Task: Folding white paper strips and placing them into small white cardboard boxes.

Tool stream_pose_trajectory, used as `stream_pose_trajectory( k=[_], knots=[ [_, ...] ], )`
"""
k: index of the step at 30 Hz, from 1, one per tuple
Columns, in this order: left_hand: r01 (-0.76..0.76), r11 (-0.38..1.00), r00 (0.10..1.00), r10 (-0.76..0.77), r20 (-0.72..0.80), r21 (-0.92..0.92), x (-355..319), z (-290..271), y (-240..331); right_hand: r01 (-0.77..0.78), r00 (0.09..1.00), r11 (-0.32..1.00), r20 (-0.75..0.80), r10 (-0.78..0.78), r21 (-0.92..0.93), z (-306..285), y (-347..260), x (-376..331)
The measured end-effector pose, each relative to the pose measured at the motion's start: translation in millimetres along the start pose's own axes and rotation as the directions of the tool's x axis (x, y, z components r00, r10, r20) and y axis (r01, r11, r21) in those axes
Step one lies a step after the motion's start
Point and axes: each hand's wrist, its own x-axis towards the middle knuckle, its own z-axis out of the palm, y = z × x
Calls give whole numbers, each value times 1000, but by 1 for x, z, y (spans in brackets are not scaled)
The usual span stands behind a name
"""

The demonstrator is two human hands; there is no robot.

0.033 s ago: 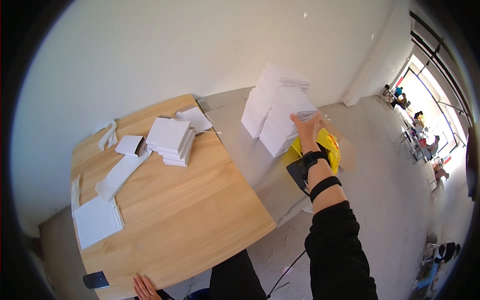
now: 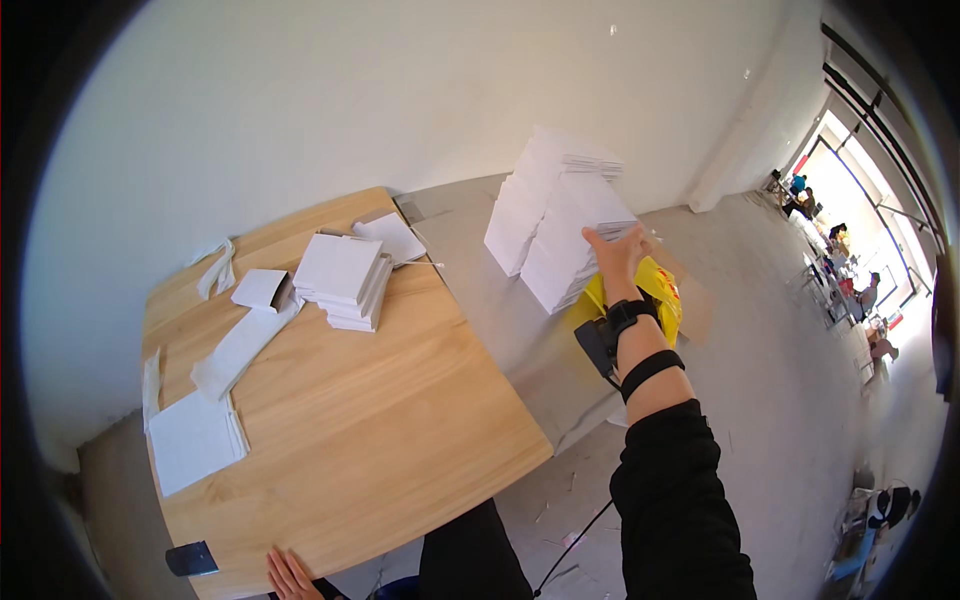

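My right hand [image 2: 619,252] reaches out to the tall stack of white flat cartons [image 2: 568,238] on the grey surface beyond the wooden table. Its thumb lies against the layered edges and the bent fingers close over the right end; the fingertips are partly hidden. Below the wrist, which wears a black strap and device, lies a yellow plastic bag [image 2: 657,287]. My left hand [image 2: 290,575] rests flat on the near edge of the wooden table [image 2: 400,400], fingers stretched out and holding nothing. A small dark flat object [image 2: 191,560] lies left of it.
On the table a short pile of white boxes [image 2: 342,270] stands at the back, beside a small box [image 2: 262,290] showing a dark inside. White sheets [image 2: 197,445] and a white strip [image 2: 245,350] lie at the left. Brown cardboard [image 2: 695,312] is beside the yellow bag. People sit far right.
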Motion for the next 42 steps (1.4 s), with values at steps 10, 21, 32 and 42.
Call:
stream_pose_trajectory(
  k=[10,21,32,42],
  knots=[
    [-9,1000,999,9,32,21,6,-5,2,-14,999,999,30,12,53,7,29,32],
    [9,998,999,-11,36,66,0,-3,5,13,993,999,119,-9,-37,-1,26,18],
    [103,986,995,-103,2,-131,4,10,2,52,976,971,219,1,-233,12,96,-15],
    [199,967,974,-177,142,-159,3,4,-6,-603,394,789,904,168,117,-14,87,-215]
  ],
)
